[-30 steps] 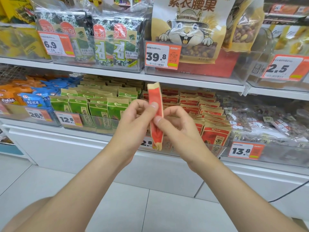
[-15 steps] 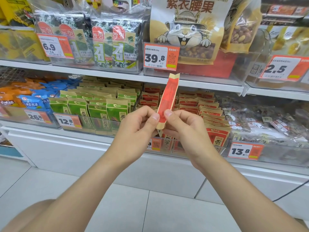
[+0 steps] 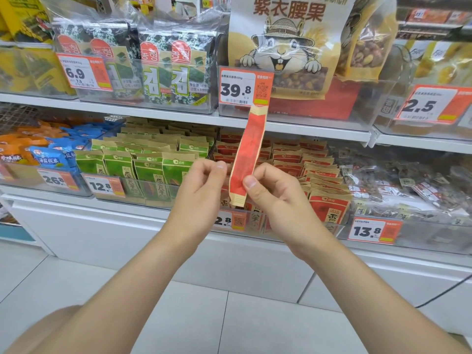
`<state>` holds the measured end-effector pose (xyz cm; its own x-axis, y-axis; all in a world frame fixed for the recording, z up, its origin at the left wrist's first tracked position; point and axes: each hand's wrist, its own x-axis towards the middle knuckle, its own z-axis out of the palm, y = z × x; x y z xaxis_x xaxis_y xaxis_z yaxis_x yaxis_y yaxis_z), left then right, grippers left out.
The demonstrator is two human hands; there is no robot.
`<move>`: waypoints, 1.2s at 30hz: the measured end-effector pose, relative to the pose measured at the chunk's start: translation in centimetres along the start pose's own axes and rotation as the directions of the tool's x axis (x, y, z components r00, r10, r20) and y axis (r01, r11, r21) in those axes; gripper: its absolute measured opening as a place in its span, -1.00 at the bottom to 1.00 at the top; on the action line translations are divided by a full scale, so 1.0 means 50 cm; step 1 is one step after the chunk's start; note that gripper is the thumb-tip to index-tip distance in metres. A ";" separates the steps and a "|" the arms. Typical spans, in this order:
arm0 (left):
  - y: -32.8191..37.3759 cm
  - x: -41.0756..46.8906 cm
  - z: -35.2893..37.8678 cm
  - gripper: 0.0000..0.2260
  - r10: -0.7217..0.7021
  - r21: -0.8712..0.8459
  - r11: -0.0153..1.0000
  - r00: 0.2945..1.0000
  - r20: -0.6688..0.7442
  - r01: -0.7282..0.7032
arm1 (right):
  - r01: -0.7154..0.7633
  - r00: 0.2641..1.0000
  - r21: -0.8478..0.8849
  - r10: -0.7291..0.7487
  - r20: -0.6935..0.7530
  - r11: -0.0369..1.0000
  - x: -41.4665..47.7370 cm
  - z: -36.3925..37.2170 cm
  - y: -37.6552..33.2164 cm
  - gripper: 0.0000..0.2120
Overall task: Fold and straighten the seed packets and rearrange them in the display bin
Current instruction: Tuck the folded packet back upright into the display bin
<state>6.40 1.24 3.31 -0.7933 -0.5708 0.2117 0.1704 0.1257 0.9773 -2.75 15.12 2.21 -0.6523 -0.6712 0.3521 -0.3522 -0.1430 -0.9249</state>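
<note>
I hold one red seed packet point(image 3: 246, 152) edge-on and nearly upright in front of the shelf, its top leaning slightly right. My right hand point(image 3: 278, 200) pinches its lower end with the thumb pressed on the near side. My left hand point(image 3: 201, 190) is at the packet's left side with curled fingers; the thumb tip sits beside the lower edge, and contact there is hard to tell. Behind my hands a clear display bin point(image 3: 342, 226) holds rows of the same red seed packets point(image 3: 316, 175).
Green seed packets point(image 3: 143, 159) fill the bin to the left, blue and orange snack bags point(image 3: 48, 154) lie further left. Clear bags of nuts point(image 3: 408, 180) sit to the right. The upper shelf carries seaweed packs point(image 3: 163, 62) and a cashew bag point(image 3: 286, 42). White cabinet and tiled floor lie below.
The packet has slid up through my fingers and tilted to the right; both hands now sit at its lower end instead of its middle. My left thumb has eased off its side.
</note>
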 end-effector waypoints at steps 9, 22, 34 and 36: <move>0.008 0.011 -0.011 -0.59 -0.187 -0.344 0.928 0.977 -0.103 0.141 | -0.167 0.985 0.060 0.163 0.061 0.984 -0.010 0.000 -0.026 -0.75; 0.017 -0.001 -0.015 -0.62 -0.258 -0.274 0.937 0.957 -0.129 0.216 | -0.432 0.898 -0.095 0.437 0.040 0.897 -0.007 0.004 -0.002 -0.87; 0.016 -0.007 -0.005 -0.63 -0.246 -0.212 0.947 0.969 0.002 0.241 | -0.272 0.909 0.432 0.377 -0.179 0.860 -0.005 0.024 0.004 -0.74; 0.016 -0.008 -0.002 -0.63 -0.262 -0.235 0.937 0.965 0.013 0.257 | -0.243 0.886 0.487 0.396 -0.240 0.839 -0.006 0.035 0.005 -0.77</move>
<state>6.92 1.51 3.98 -0.8176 -0.5735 -0.0517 0.0928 -0.2199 0.9711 -1.48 14.03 1.60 -0.8786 -0.4771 -0.0198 0.1901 -0.3114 -0.9311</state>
